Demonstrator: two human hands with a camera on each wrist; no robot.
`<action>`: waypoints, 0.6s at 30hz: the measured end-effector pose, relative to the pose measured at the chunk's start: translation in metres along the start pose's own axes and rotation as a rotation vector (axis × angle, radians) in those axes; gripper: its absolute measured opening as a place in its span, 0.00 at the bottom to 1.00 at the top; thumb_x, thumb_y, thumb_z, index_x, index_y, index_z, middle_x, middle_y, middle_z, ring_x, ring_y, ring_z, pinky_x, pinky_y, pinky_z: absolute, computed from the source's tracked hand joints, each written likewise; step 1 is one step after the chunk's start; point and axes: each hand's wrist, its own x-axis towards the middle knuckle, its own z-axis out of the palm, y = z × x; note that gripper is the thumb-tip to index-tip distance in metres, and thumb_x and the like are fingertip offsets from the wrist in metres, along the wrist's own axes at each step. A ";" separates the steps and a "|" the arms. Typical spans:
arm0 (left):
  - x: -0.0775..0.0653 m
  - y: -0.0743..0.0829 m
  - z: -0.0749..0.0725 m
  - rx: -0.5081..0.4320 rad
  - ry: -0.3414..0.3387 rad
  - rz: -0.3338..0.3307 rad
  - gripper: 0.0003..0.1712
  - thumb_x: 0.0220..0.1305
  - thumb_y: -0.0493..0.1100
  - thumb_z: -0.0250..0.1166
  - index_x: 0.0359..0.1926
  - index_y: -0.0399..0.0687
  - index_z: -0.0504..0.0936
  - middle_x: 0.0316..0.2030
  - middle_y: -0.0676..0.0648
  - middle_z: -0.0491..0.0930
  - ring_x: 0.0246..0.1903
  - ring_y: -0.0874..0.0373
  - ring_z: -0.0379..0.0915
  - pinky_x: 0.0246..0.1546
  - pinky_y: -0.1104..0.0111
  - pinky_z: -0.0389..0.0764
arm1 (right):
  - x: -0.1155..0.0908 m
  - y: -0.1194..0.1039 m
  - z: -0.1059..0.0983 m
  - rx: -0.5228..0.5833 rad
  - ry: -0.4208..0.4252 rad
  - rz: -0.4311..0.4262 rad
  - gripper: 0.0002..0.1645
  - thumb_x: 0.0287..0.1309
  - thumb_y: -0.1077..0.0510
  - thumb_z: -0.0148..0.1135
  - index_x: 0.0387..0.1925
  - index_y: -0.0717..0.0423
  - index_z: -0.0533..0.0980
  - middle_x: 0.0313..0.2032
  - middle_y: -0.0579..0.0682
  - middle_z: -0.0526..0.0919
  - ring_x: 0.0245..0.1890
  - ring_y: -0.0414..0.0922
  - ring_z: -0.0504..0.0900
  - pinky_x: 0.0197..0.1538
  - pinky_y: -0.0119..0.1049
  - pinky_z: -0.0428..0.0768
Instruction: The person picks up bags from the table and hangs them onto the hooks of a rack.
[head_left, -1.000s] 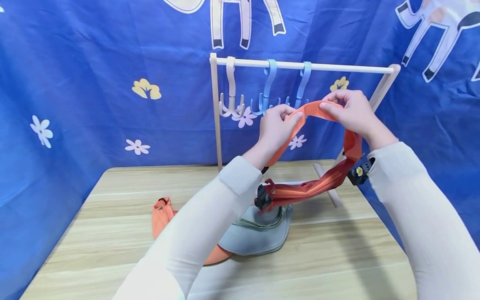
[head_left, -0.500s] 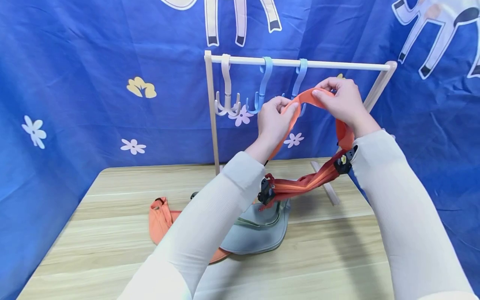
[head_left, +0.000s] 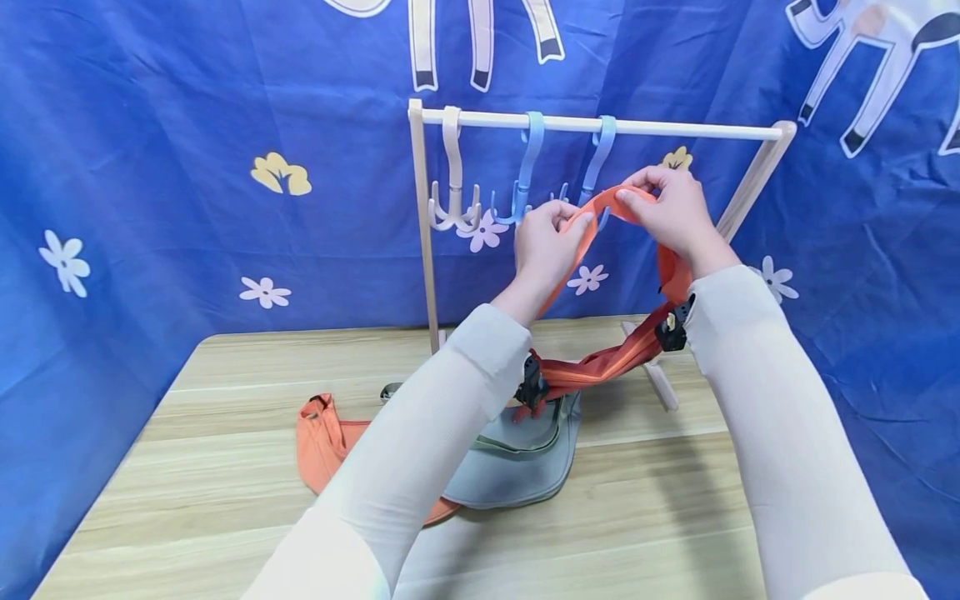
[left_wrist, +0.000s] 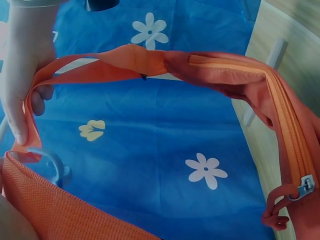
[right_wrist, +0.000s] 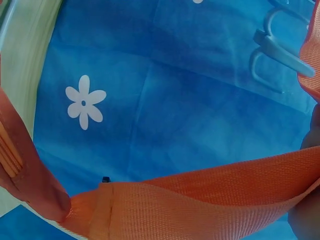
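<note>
A red waist bag [head_left: 600,367] with an orange zipper hangs in a loop from its orange strap [head_left: 613,198]. My left hand [head_left: 545,250] pinches the strap between thumb and fingers; a short way to the right, my right hand [head_left: 675,212] pinches it too. The stretch between them overlaps the lower prongs of the rightmost blue hook [head_left: 604,146]. In the left wrist view that hook [left_wrist: 59,167] shows right beside the strap, and the bag's zipper pull [left_wrist: 306,187] dangles. The right wrist view shows the strap [right_wrist: 210,215] running to the fingers.
A white hook [head_left: 455,183] and another blue hook [head_left: 531,167] hang left along the rack's bar [head_left: 690,129]. On the wooden table [head_left: 187,467], under the left forearm, lie an orange fabric bag [head_left: 318,450] and a grey-blue fabric piece [head_left: 513,479]. A blue curtain [head_left: 150,250] stands behind.
Both hands keep their hold on the strap. The right hand has moved left, closer to the left hand and the rightmost blue hook, and the bag has swung left with it.
</note>
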 end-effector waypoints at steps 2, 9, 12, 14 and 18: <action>0.000 -0.002 0.001 -0.003 -0.009 -0.017 0.09 0.62 0.48 0.66 0.36 0.47 0.84 0.24 0.51 0.76 0.26 0.59 0.71 0.25 0.72 0.72 | 0.000 0.003 0.002 0.003 -0.012 0.006 0.24 0.63 0.42 0.57 0.50 0.55 0.78 0.46 0.55 0.79 0.42 0.48 0.73 0.42 0.38 0.74; -0.002 -0.008 0.003 0.024 -0.035 -0.045 0.10 0.63 0.50 0.65 0.36 0.48 0.84 0.24 0.51 0.76 0.26 0.59 0.72 0.25 0.72 0.72 | -0.002 0.012 0.007 0.027 -0.038 0.035 0.24 0.63 0.42 0.57 0.51 0.54 0.77 0.46 0.55 0.79 0.42 0.48 0.75 0.44 0.40 0.76; -0.003 -0.010 0.005 0.032 -0.038 -0.045 0.10 0.63 0.50 0.65 0.36 0.49 0.84 0.24 0.51 0.76 0.26 0.59 0.72 0.25 0.72 0.72 | -0.003 0.015 0.009 0.042 -0.037 0.033 0.24 0.63 0.42 0.57 0.50 0.54 0.77 0.46 0.55 0.80 0.42 0.48 0.75 0.43 0.38 0.75; -0.004 -0.012 0.006 0.034 -0.035 -0.041 0.10 0.63 0.50 0.65 0.36 0.49 0.84 0.23 0.51 0.75 0.26 0.59 0.72 0.24 0.72 0.71 | -0.004 0.017 0.010 0.051 -0.032 0.030 0.23 0.63 0.43 0.57 0.49 0.55 0.77 0.45 0.55 0.80 0.41 0.48 0.74 0.42 0.37 0.75; -0.005 -0.014 0.008 0.026 -0.042 -0.035 0.10 0.63 0.50 0.65 0.37 0.49 0.84 0.23 0.51 0.76 0.25 0.59 0.72 0.24 0.72 0.72 | -0.006 0.021 0.012 0.052 -0.020 0.032 0.22 0.64 0.43 0.56 0.49 0.55 0.77 0.43 0.55 0.79 0.40 0.48 0.74 0.40 0.36 0.75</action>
